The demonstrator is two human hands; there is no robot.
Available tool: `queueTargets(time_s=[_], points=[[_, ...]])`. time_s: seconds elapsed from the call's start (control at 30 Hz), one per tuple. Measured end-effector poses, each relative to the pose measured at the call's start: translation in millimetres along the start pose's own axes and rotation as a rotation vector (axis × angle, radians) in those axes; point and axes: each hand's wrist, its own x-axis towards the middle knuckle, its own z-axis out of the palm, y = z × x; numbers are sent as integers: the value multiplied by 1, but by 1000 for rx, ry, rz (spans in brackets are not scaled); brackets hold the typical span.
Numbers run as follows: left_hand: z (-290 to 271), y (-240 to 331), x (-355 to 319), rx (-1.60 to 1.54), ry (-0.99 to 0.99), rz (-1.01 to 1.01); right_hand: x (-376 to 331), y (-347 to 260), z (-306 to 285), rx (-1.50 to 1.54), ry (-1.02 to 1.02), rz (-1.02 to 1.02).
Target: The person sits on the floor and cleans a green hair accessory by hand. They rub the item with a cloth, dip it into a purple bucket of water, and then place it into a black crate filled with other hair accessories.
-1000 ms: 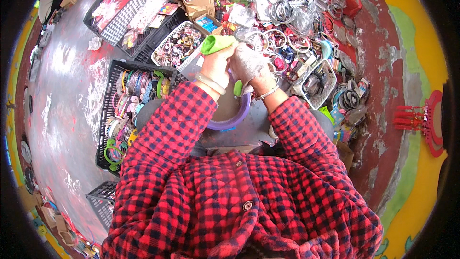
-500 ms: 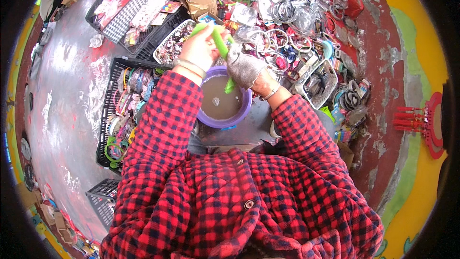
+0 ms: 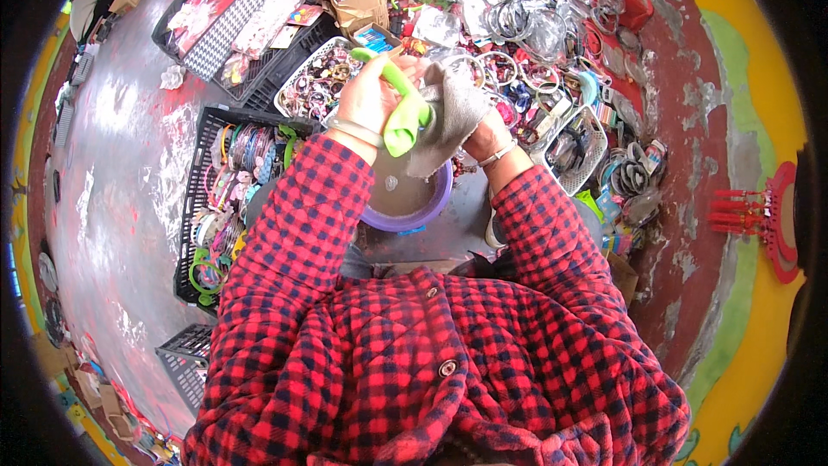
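Above a purple basin of murky water, my left hand grips a bright green headband. Its wide, soft-looking end hangs toward me between my hands. My right hand holds a grey cloth that drapes down and hides most of its fingers. The cloth lies right against the green headband and hangs partly over the basin.
Left of the basin stands a black crate of headbands. Ahead is a white basket of small hair accessories, with a heap of wrapped hoops beyond. Another white basket sits on the right.
The grey cloth, bunched around the headband before, now hangs loose and lower. My right hand has shifted slightly right. The headband's wide end has turned toward me.
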Motion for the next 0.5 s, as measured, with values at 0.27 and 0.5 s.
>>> queueTargets(time_s=[0.27,0.5], points=[[0,5,-3,-388,-23,-28,-10,-49,28,-1974,-116,-739],[-4,-17,5,-388,-189,33,-4,-18,31,-1732,235,-738]])
